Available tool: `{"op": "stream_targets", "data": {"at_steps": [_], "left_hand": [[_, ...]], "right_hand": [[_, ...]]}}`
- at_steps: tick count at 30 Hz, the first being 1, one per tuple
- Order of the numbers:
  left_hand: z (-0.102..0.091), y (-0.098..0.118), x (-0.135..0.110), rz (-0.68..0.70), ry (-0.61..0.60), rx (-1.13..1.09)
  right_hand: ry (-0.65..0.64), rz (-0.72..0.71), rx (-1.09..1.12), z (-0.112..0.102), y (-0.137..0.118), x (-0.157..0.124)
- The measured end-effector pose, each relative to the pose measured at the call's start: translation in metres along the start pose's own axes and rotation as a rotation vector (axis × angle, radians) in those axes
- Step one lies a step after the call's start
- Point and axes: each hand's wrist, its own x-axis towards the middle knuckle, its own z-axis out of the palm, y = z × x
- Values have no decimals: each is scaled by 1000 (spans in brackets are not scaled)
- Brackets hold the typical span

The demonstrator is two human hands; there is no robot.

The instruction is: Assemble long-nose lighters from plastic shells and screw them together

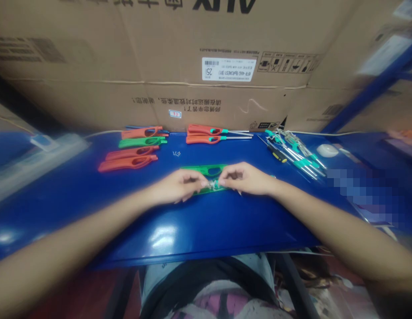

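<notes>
A green lighter shell (pixel 206 171) lies flat on the blue table (pixel 206 226) in front of me. My left hand (pixel 178 184) and my right hand (pixel 246 178) meet over its near edge. Both pinch a tiny pale metal part (pixel 213 183) between their fingertips, right above the green shell. Fingers of both hands are curled and closed around that small piece.
Orange and green lighter shells (pixel 135 150) lie at the back left. Two assembled orange lighters (pixel 212 134) lie at the back middle. Teal-handled rods and a screwdriver (pixel 294 150) sit at the back right, beside a white disc (pixel 327 150). Small springs (pixel 176 153) lie loose. Cardboard boxes (pixel 206 66) wall the back.
</notes>
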Motion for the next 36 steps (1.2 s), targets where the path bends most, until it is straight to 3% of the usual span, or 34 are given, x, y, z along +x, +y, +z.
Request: {"op": "stream_targets", "data": {"at_steps": [26,36], "left_hand": [[0,-2,1,27,-6,-1],[5,1,0,11,58,-7]], "right_hand": [[19,4,-33,1,1,0],[70,34,-33,3,-3,-2]]}}
